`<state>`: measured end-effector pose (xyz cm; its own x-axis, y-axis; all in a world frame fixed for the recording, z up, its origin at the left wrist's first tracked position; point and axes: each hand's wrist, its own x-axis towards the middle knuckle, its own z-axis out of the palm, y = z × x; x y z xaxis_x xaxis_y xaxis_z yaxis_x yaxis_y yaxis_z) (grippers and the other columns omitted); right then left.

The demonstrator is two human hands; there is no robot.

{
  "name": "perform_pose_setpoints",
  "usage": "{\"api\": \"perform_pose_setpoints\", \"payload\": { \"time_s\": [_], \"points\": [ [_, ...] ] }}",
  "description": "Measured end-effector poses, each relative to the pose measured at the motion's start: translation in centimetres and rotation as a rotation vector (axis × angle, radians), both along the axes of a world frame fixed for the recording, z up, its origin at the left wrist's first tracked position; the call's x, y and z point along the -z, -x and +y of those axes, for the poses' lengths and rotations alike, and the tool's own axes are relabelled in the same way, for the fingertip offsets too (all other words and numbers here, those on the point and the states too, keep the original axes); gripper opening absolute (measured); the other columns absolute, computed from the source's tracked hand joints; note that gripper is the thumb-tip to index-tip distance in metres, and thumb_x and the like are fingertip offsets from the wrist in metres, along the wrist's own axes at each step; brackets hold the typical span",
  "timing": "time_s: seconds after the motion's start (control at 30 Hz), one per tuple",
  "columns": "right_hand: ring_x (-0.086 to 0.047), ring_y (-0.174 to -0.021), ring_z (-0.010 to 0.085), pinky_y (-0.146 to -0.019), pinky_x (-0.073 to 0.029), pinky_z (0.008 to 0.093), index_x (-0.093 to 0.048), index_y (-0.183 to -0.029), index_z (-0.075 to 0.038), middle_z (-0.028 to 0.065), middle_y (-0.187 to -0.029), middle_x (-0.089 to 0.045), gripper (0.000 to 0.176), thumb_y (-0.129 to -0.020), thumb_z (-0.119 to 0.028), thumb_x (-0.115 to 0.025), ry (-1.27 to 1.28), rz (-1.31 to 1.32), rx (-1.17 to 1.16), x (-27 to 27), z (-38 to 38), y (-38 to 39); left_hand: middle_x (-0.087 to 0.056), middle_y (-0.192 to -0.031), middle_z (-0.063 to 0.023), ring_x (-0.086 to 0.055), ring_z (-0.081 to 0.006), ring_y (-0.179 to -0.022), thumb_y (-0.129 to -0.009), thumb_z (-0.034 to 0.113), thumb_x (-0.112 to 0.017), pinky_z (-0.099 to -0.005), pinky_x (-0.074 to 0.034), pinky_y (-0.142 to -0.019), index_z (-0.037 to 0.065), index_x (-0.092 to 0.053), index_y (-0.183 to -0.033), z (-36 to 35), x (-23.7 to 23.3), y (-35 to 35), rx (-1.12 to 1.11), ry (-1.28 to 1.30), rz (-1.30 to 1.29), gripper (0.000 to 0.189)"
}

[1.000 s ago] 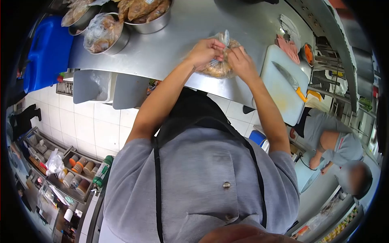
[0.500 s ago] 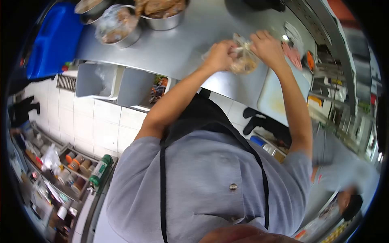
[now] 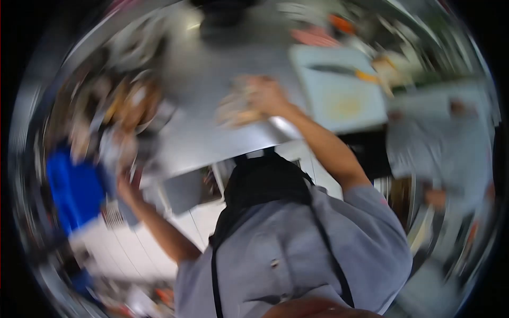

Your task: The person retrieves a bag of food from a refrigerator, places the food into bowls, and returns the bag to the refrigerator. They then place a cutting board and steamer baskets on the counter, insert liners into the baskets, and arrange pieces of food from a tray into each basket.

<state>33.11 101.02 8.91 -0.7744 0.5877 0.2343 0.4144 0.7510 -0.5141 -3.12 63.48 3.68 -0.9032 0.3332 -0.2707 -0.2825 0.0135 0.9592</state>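
The right hand has its fingers curled on one side of the blurry bag at the bench, upper middle of the frame, so it could tip and spill, and the left hand, far left, has fingers too blurry for me to tell.

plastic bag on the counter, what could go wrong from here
The plastic bag might slip or spill, with only the right hand at it. The left hand, close to the crowded food bowls, could bump one. The knife lies on the cutting board, so a careless sweep might catch it.
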Motion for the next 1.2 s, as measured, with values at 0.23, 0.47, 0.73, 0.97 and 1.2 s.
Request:
{"api": "perform_pose_setpoints", "payload": {
  "time_s": [0.23,0.47,0.73,0.97,1.2],
  "points": [
    [-0.059,-0.076,0.0433,-0.075,-0.046,0.0501,-0.052,-0.101,-0.003,0.0254,-0.071,-0.059,0.027,-0.077,-0.014,-0.055,0.255,0.208,0.228,-2.7,-4.0,-5.4,-0.053,-0.12,-0.019,-0.049,-0.0372,-0.113,-0.088,0.013,-0.059,-0.0486,-0.043,-0.103,-0.008,-0.054,-0.118,-5.2,6.3,9.9,0.232,0.039,-0.028,0.037],
    [-0.058,-0.069,0.0415,-0.067,-0.044,0.0509,-0.05,-0.1,-0.003,0.0219,-0.069,-0.058,0.026,-0.075,-0.011,-0.053,0.225,0.354,0.336,-4.0,-8.3,-15.4,-0.056,-0.117,-0.0171,-0.054,-0.0321,-0.104,-0.085,0.011,-0.06,-0.0414,-0.046,-0.087,-0.005,-0.054,-0.119,0.0,-2.0,-0.9,0.255,0.522,-0.044,0.038],
    [-0.059,-0.065,0.0415,-0.064,-0.044,0.051,-0.05,-0.099,-0.004,0.0215,-0.064,-0.056,0.023,-0.079,-0.013,-0.056,0.25,0.243,0.595,-0.7,-18.3,-27.6,-0.059,-0.114,-0.0149,-0.059,-0.0263,-0.095,-0.082,0.009,-0.06,-0.0332,-0.051,-0.07,-0.001,-0.054,-0.121,10.8,-11.1,-13.2,0.71,0.584,0.095,0.041],
    [-0.061,-0.07,0.0414,-0.066,-0.045,0.0508,-0.053,-0.097,-0.004,0.0218,-0.068,-0.06,0.02,-0.078,-0.011,-0.059,0.389,0.192,1.094,0.5,-32.1,-34.4,-0.065,-0.091,-0.011,-0.064,-0.0186,-0.068,-0.075,0.003,-0.055,-0.0252,-0.05,-0.049,-0.003,-0.06,-0.102,20.9,-15.5,-34.9,1.434,0.447,0.133,0.028],
    [-0.062,-0.073,0.0411,-0.068,-0.046,0.0507,-0.055,-0.105,-0.006,0.0224,-0.072,-0.061,0.028,-0.077,-0.01,-0.06,0.443,0.289,1.719,2.4,-45.7,-35.1,-0.066,-0.093,-0.0115,-0.066,-0.0222,-0.075,-0.076,0.0,-0.056,-0.0319,-0.054,-0.058,-0.005,-0.061,-0.105,25.6,-6.5,-51.1,2.172,0.441,0.26,0.03]
  ]
}}
